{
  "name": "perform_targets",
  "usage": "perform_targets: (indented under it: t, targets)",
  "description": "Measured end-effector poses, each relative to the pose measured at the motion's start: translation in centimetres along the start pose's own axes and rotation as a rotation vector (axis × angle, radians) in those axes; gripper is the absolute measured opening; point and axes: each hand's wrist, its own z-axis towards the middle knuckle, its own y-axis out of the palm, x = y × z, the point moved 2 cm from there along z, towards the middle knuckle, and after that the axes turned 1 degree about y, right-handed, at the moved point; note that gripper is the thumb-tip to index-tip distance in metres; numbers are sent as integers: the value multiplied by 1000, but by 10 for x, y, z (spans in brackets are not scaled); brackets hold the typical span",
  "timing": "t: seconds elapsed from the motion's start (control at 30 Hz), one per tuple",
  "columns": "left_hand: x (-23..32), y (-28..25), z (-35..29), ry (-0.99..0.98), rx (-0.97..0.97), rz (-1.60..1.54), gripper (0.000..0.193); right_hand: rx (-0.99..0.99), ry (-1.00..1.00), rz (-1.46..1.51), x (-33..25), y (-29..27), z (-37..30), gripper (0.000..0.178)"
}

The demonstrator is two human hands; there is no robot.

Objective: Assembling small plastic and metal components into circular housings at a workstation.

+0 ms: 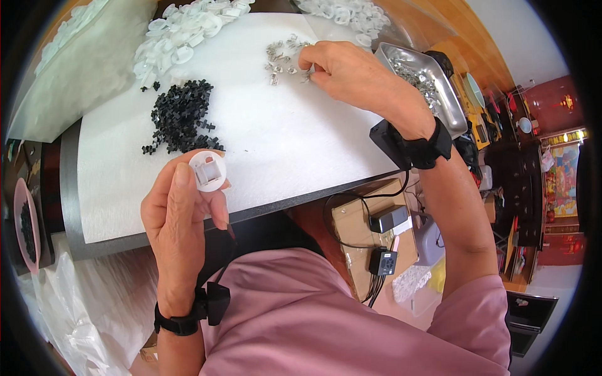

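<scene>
Between the thumb and fingers of my left hand (179,207) is a round white plastic part (207,171), with a raised square frame on its upturned face. It is held near the table's front edge, just below a heap of small black cross-shaped pieces (182,116). Farther off to the right, my right hand (354,72) reaches down to a loose scatter of small metal clips (281,57). Its thumb and index finger are pinched, with a clip showing at the fingertips; the other fingers curl in and partly hide what lies beneath.
White sheeting (269,138) covers the dark-edged table. Piles of translucent white plastic parts (182,34) lie at the back, beside a large bag (81,75). A metal tray (451,103) of clips stands at the right. Cables and a cardboard box (370,232) sit below the front edge.
</scene>
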Motion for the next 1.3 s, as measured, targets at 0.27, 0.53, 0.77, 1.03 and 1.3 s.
perform_targets:
  t: [0.27, 0.53, 0.77, 1.03, 1.3]
  targets:
    - [-1, 0, 0, -2, 16, 5, 36, 20, -28, -31, 4, -5, -8, 8]
    - [-1, 1, 0, 9, 9, 0, 38, 49, -111, -20, -2, -10, -22, 13]
    - [-1, 1, 0, 8, 13, 5, 37, 92, -127, -64, 1, -7, -23, 19]
    - [1, 2, 0, 2, 17, 34, 37, 37, -69, -214, 1, 3, -22, 13]
    - [3, 4, 0, -12, 19, 27, 37, 21, -73, 18, -21, -14, -35, 16]
